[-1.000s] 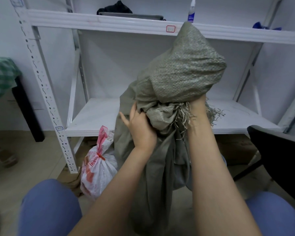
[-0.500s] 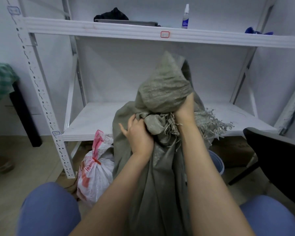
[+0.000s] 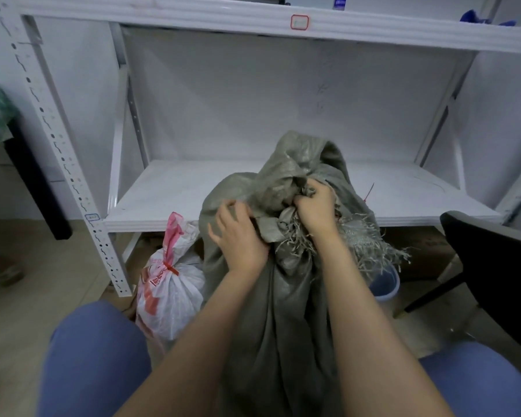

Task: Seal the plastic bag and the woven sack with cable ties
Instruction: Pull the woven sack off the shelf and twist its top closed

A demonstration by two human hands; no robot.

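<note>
Top of woven sack (image 3: 283, 326) lower; left hand (image 3: 241, 236) perhaps looser.

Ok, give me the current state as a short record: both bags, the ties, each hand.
plastic bag: on the floor, neck closed by a red cable tie
woven sack: upright between the knees, mouth bunched, no tie visible
right hand: grips the bunched neck
left hand: rests on the sack, fingers spread
shelf: thin red strip beside the sack, probably a spare tie
</note>
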